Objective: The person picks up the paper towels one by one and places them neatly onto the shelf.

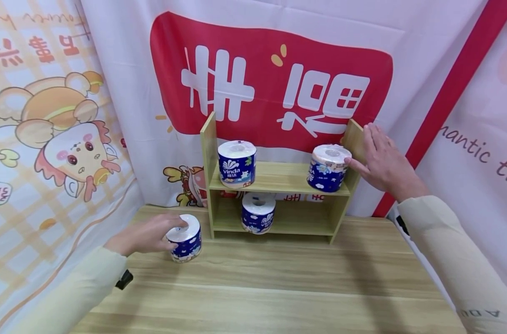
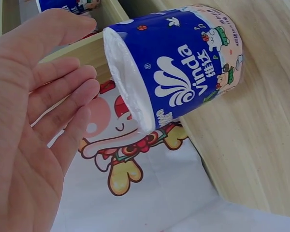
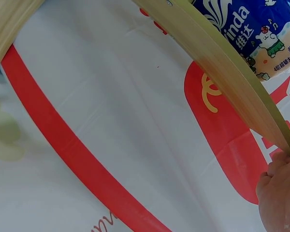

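In the head view my left hand (image 1: 153, 233) reaches over a blue-and-white toilet roll (image 1: 187, 246) standing on the table left of a small wooden shelf (image 1: 274, 237). In the left wrist view, the fingers are loosely bent, with a visible gap to that roll (image 2: 183, 67). My right hand (image 1: 388, 162) lies at the shelf's right side panel, fingers fairly straight and thumb pointing toward a toilet roll (image 1: 326, 178) on the upper board. The right wrist view shows only part of this hand (image 3: 282, 195), at the panel's end (image 3: 241, 92).
Another toilet roll (image 1: 237, 171) stands at the left of the upper board. One more roll (image 1: 258, 218) is on the lower board. The wooden table (image 1: 253, 287) extends in front. A printed cloth (image 1: 274, 41) hangs behind the shelf and at both sides.
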Motion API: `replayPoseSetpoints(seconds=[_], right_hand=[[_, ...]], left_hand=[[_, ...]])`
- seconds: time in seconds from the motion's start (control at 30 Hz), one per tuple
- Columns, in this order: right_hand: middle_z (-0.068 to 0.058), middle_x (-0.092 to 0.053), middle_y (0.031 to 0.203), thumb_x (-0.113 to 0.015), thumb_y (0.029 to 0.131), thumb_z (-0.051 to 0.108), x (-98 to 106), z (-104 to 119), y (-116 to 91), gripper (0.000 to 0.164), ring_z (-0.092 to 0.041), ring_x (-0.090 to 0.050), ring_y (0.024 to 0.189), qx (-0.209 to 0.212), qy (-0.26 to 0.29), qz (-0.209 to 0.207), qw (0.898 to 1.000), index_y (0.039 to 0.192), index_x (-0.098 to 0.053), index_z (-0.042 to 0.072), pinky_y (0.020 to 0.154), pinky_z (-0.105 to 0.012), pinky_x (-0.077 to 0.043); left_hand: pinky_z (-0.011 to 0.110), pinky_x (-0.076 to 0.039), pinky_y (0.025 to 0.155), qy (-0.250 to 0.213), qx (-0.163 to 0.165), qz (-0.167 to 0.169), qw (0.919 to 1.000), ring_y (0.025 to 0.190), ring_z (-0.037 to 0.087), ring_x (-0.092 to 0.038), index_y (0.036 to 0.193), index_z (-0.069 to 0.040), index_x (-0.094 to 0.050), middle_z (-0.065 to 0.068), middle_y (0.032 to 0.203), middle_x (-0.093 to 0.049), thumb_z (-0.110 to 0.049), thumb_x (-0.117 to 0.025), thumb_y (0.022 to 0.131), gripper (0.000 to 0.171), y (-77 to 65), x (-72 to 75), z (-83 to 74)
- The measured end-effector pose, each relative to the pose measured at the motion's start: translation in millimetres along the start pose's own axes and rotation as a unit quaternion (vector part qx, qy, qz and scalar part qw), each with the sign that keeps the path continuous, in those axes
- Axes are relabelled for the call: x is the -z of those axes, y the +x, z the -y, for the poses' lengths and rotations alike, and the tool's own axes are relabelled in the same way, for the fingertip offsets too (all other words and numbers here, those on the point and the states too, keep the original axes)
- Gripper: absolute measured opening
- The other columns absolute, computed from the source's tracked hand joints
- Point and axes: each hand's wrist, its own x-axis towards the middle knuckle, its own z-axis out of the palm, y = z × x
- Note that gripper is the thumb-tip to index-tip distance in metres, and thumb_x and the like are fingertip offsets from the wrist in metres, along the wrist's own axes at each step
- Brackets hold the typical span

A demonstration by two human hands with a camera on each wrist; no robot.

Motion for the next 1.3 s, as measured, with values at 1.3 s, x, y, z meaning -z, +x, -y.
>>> replayPoseSetpoints(seconds=[1.3], right_hand=[[-0.013,0.010,0.164,-0.047,0.090,0.064,-2.1,-1.8,1.6,0.102,-0.038,0.005,0.152,0.001,0.002,-0.006,1.000,0.155,0.013,0.012,0.118,-0.063,-0.017]], left_hand=[[0.037,-0.056,0.081,0.004,0.000,0.026,0.9997,0.092,0.017,-0.063,0.111,-0.006,-0.066,0.007,0.106,-0.068,-0.023,-0.078,0.075,0.041,16.1,-25.6,16.7]])
